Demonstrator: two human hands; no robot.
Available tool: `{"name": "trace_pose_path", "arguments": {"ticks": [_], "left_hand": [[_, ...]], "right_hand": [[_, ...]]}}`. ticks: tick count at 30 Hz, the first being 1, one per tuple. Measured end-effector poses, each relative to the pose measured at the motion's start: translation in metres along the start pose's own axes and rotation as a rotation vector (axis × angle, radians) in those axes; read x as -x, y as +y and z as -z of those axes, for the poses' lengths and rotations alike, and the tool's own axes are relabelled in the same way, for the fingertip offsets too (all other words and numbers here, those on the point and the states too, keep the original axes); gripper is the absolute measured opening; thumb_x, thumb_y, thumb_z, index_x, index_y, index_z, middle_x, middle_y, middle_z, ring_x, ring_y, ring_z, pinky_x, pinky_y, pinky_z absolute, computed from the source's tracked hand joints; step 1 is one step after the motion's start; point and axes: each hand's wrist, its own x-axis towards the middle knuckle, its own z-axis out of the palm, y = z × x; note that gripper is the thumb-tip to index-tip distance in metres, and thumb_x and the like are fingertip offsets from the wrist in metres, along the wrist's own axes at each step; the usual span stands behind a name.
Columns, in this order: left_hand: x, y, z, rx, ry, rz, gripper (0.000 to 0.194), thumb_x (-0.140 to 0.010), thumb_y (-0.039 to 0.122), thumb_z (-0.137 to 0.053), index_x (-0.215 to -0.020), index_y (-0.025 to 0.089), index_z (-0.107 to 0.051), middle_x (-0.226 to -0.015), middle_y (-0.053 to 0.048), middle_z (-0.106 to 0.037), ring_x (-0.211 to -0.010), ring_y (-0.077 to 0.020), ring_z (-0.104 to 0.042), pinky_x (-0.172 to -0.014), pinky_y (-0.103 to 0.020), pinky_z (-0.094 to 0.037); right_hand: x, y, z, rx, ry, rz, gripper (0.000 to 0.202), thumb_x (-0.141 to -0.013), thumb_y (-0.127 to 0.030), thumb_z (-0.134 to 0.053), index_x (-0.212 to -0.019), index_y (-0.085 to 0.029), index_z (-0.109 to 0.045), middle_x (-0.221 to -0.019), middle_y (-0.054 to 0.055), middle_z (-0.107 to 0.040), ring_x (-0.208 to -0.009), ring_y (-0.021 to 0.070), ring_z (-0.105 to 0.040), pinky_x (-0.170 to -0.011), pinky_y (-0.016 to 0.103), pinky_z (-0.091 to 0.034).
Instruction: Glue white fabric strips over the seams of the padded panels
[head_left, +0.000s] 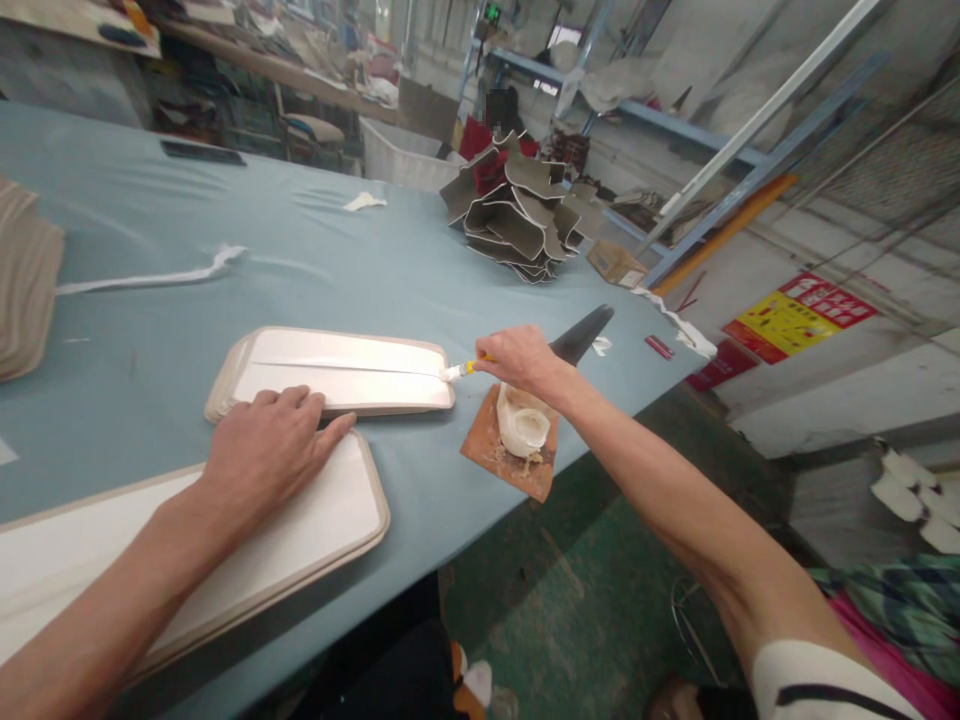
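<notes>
My right hand (521,358) is closed around the yellow handle of a small brush (466,369). Its white tip touches the right end of a white panel with beige edges (352,350), the top one of a stack. A lengthwise slit or seam runs along that panel. Spread flat, my left hand (274,440) lies over the panel's near edge and the neighbouring larger white panel (322,510). Just below my right hand stands a cup crusted with pale paste (523,425), on a stained brown board (480,450).
Dark grey curved pieces (517,215) are heaped at the table's far side, beside a cardboard box (616,264). A beige stack (26,280) is at far left. A dark pointed object (585,335) lies beyond my right hand. A white strip (150,280) crosses the blue tabletop (360,260).
</notes>
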Motion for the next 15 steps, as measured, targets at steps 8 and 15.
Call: {"name": "trace_pose_path", "arguments": {"ticks": [8, 15], "left_hand": [[-0.002, 0.012, 0.007, -0.197, 0.007, 0.005, 0.051, -0.105, 0.051, -0.035, -0.111, 0.013, -0.069, -0.115, -0.021, -0.074, -0.11, -0.0413, -0.068, -0.086, -0.049, -0.053], [-0.015, 0.02, 0.018, -0.2, 0.051, 0.009, 0.045, -0.102, 0.049, -0.045, -0.11, 0.014, -0.073, -0.122, -0.022, -0.072, -0.115, -0.0414, -0.066, -0.09, -0.051, -0.052]], "right_hand": [[0.015, -0.014, 0.023, -0.108, 0.076, -0.05, 0.034, -0.106, -0.051, -0.057, -0.116, -0.025, -0.077, -0.111, 0.008, -0.08, -0.098, 0.0257, -0.071, -0.069, 0.031, -0.034], [0.024, -0.023, 0.015, -0.331, 0.238, -0.214, 0.034, -0.107, -0.051, -0.055, -0.114, -0.026, -0.077, -0.105, 0.006, -0.08, -0.095, 0.0246, -0.069, -0.072, 0.031, -0.036]]}}
